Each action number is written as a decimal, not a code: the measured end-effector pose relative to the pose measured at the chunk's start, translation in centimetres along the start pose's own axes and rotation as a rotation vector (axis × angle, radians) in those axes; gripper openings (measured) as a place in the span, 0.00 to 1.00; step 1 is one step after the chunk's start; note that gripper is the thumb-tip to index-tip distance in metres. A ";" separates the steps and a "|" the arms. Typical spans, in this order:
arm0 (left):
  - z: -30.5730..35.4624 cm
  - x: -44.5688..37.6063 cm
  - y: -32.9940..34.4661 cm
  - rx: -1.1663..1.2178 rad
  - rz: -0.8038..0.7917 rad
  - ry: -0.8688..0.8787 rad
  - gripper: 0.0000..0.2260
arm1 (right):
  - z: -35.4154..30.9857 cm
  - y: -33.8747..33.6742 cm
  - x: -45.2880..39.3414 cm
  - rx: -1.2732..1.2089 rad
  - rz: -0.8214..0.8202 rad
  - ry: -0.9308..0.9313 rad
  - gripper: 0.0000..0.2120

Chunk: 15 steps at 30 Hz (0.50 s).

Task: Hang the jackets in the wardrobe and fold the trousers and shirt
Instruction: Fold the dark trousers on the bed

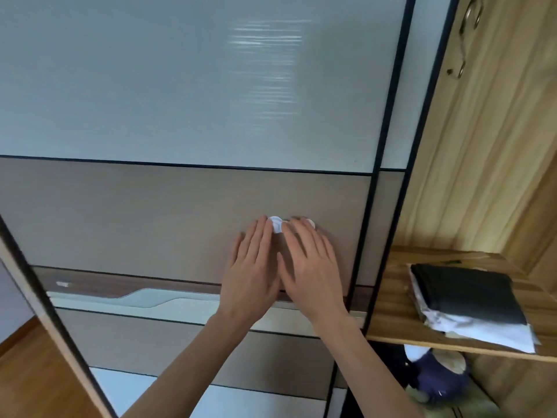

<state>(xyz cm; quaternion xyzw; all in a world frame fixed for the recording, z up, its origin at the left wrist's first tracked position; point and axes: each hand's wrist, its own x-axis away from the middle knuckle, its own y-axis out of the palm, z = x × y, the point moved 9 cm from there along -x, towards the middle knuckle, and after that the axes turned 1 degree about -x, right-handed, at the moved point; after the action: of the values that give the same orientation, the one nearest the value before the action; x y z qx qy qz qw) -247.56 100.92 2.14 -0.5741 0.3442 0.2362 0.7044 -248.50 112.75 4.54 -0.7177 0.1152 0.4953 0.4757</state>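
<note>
My left hand (252, 267) and my right hand (313, 267) lie flat, side by side, pressed against the sliding wardrobe door (150, 212). Their fingers are straight and point upward. The fingertips reach a small white round knob (275, 223) on the door's beige panel. To the right the wardrobe stands open, and a wooden shelf (391, 312) carries a stack of folded clothes (467, 294), dark on top with white cloth underneath.
Metal hooks (468, 34) hang on the wooden inner wall at the upper right. Below the shelf lies a dark blue and white bundle (434, 375). A black door frame edge (382, 176) separates door and opening. Wooden floor (27, 357) shows at the lower left.
</note>
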 end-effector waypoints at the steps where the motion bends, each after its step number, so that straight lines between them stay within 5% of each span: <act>1: -0.2 -0.2 0.1 0.021 0.003 0.020 0.34 | 0.0 0.2 -0.2 0.034 0.013 0.016 0.24; 15: 3.5 -1.0 2.1 0.119 -0.002 0.117 0.41 | 3.4 -2.3 1.0 0.185 0.167 -0.007 0.22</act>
<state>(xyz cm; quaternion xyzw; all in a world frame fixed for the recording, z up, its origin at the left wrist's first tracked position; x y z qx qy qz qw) -248.97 104.84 1.86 -0.5445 0.3976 0.1806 0.7161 -248.56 116.97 4.82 -0.6569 0.2182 0.5228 0.4974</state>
